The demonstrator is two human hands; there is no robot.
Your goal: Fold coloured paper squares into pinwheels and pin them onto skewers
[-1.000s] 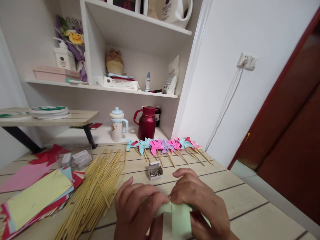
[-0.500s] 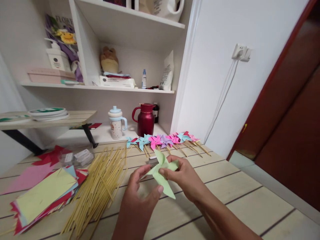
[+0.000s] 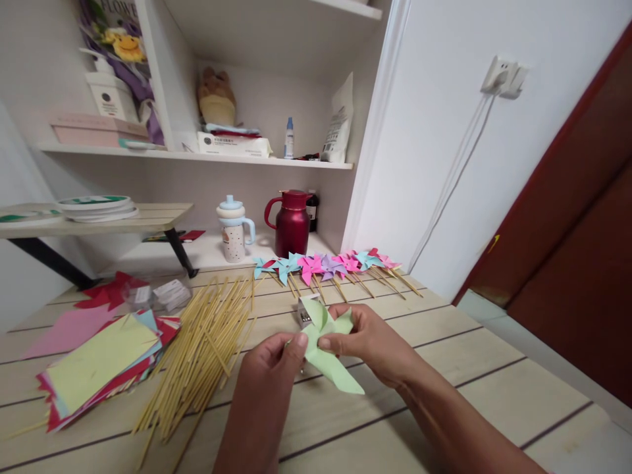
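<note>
Left hand (image 3: 276, 359) pinching a green pinwheel (image 3: 323, 361) at its nine o'clock, right hand (image 3: 368, 342) gripping it at three, both nearly closed, sticks (image 3: 205, 359) lying beyond nine

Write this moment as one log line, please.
left hand: pinching green pinwheel | right hand: same pinwheel, thumb near centre | beyond pinwheel: small box | left of hands: thin sticks

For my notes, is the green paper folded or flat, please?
Folded: the green paper forms curled pinwheel blades, gripped by the right hand.
</note>
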